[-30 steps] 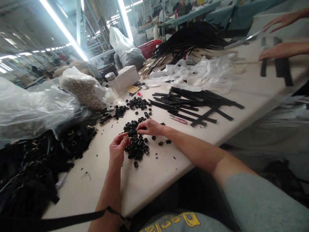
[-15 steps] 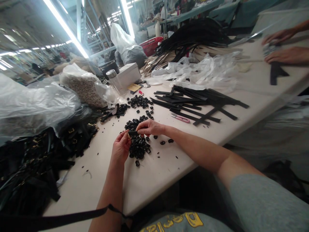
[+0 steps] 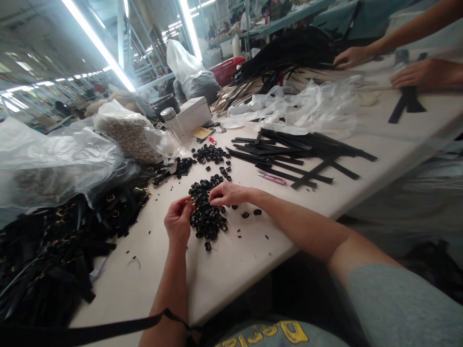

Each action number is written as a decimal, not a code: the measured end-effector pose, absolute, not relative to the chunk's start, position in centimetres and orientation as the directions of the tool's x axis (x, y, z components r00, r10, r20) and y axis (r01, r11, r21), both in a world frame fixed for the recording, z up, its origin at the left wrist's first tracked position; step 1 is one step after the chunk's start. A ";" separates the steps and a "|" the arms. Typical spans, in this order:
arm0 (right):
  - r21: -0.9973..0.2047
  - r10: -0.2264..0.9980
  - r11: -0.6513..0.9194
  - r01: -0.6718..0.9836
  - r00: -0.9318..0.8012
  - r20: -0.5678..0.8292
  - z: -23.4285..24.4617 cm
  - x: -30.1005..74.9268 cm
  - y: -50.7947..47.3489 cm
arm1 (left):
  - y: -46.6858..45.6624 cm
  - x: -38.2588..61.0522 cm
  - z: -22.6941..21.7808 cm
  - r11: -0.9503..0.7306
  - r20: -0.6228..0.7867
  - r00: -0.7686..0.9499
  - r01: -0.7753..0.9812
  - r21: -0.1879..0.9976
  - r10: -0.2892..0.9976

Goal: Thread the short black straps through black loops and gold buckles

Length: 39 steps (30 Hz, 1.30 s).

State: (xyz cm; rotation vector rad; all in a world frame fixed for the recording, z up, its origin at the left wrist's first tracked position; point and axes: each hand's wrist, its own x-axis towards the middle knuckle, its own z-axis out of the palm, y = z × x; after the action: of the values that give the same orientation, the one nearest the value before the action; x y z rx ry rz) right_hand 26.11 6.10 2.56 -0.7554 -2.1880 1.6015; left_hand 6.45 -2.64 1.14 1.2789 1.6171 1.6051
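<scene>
My left hand [image 3: 178,220] and my right hand [image 3: 227,193] meet over a heap of small black loops [image 3: 208,219] on the white table [image 3: 231,260]. Both hands pinch a short black strap piece [image 3: 198,201] between their fingertips, the left at its near end, the right at its far end. A long black strap [image 3: 90,331] trails from under my left forearm toward the lower left. More black loops [image 3: 209,154] lie scattered farther back.
Flat black strips [image 3: 296,152] and a pink cutter [image 3: 272,179] lie to the right. Black straps with gold buckles [image 3: 54,241] pile at the left beside plastic bags [image 3: 54,159]. A white box [image 3: 193,113] and a metal flask [image 3: 170,120] stand behind. Another person's hands [image 3: 415,74] work at the far right.
My hands stayed together over the loop heap, still working the short strap piece. The other person's far hand reached left toward the black strap pile.
</scene>
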 end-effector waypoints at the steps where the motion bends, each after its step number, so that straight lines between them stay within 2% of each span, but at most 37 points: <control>1: -0.956 0.583 0.210 0.206 -0.811 -0.047 2.7 26.1 6.0 | -2.7 6.4 1.1 -0.170 0.296 -0.411 0.316 0.933 0.862; 5: -0.988 0.586 0.102 0.116 -0.809 -0.035 2.8 26.0 5.7 | -2.9 6.6 1.2 -0.249 0.404 -0.363 0.403 0.881 0.839; 10: -0.998 0.576 -0.051 -0.027 -0.817 -0.008 2.4 25.7 5.6 | -3.0 7.2 0.9 -0.326 0.447 -0.334 0.360 0.874 0.830; 13: -0.985 0.560 -0.124 -0.121 -0.828 0.031 2.2 25.6 5.6 | -3.0 7.8 0.9 -0.427 0.509 -0.337 0.290 0.856 0.792; 16: -0.971 0.549 -0.171 -0.167 -0.834 0.047 2.1 25.6 5.5 | -3.1 8.5 1.2 -0.507 0.571 -0.322 0.266 0.820 0.755; 19: -0.964 0.543 -0.198 -0.178 -0.838 0.043 2.1 25.5 5.5 | -3.5 9.0 1.7 -0.512 0.580 -0.309 0.277 0.813 0.754; 24: -0.974 0.563 -0.153 -0.165 -0.825 0.051 2.2 25.5 5.5 | -3.8 9.1 1.8 -0.436 0.480 -0.301 0.206 0.876 0.824; 29: -0.995 0.614 -0.001 -0.099 -0.786 0.077 2.4 25.6 5.6 | -3.4 8.9 1.3 -0.310 0.293 -0.362 0.011 0.951 0.885; 32: -0.994 0.633 0.082 -0.068 -0.767 0.104 2.5 25.7 5.6 | -3.2 8.7 1.0 -0.263 0.234 -0.345 -0.039 0.964 0.909; 35: -0.993 0.632 0.110 -0.052 -0.767 0.111 2.4 25.8 5.6 | -3.1 8.6 0.9 -0.276 0.262 -0.333 0.004 0.961 0.906; 39: -0.995 0.625 0.092 -0.046 -0.775 0.093 2.2 25.7 5.7 | -3.3 8.6 1.1 -0.393 0.441 -0.331 0.204 0.897 0.834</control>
State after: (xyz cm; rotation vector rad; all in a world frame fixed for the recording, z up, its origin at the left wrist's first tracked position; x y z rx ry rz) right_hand 25.65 5.73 2.19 -0.5673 -1.8690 1.7332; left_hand 8.60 -3.26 1.11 1.4346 1.3508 1.7729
